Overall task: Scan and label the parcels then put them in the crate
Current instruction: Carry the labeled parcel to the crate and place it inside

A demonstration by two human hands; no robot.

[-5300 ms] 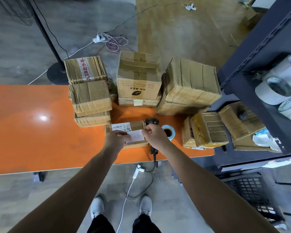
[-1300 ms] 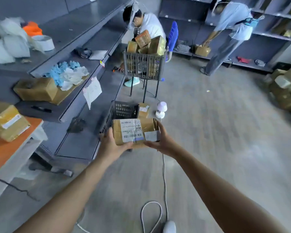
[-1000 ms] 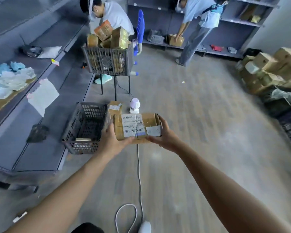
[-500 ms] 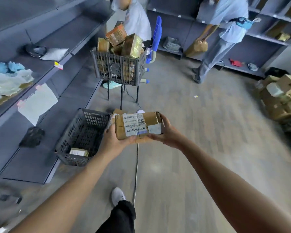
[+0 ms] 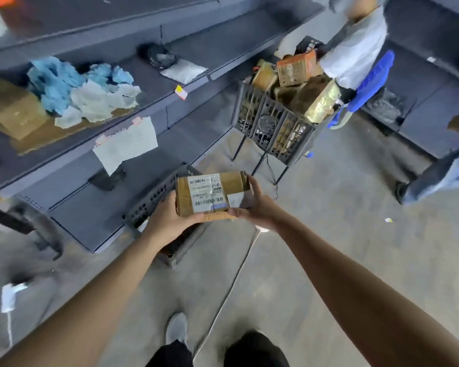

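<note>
A brown taped parcel [image 5: 231, 184] with a white barcode label and a smaller white sticker on top is held between both hands. My left hand [image 5: 167, 221] grips its left end, thumb on the near edge. My right hand [image 5: 259, 205] grips its right end, fingers wrapped round the far side. The parcel hovers above the right part of a dark grey slotted crate [image 5: 154, 200] standing on the floor beside the shelving. Most of the crate's inside is hidden behind the parcel and my left hand.
Grey low shelving [image 5: 96, 215] runs along the left, carrying blue and white wrapping, a cardboard box and a hanging paper sheet. A raised crate on legs [image 5: 273, 123], full of parcels, stands ahead with a person [image 5: 355, 46] behind it. A white cable [image 5: 231, 282] trails across the floor.
I have stepped closer to the floor crate and the view has swung left and down. The parcel, still held in both hands, now hangs over the crate instead of beside it.
</note>
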